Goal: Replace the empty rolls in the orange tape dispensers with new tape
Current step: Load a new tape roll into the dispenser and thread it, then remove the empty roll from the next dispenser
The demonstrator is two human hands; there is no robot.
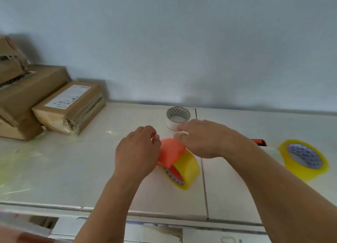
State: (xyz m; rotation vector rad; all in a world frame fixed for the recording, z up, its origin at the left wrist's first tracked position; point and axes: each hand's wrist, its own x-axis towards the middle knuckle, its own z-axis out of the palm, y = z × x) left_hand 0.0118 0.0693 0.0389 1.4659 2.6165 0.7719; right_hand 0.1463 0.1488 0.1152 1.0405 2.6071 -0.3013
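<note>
An orange tape dispenser (pixel 170 151) sits at the middle of the white table, fitted over a yellow tape roll (pixel 187 167) that stands on edge. My left hand (pixel 136 151) grips the dispenser's left side with curled fingers. My right hand (pixel 206 138) hovers over its right side, fingers spread and slightly bent, touching or just above it. An empty white roll core (pixel 177 117) stands behind the hands. A second yellow tape roll (pixel 303 159) lies at the right. Part of another orange dispenser (pixel 259 142) shows behind my right forearm.
Several taped cardboard parcels (pixel 69 105) are stacked at the back left against the wall. A seam (pixel 204 178) runs front to back between the two table panels. The table's front edge (pixel 164 217) lies close to me.
</note>
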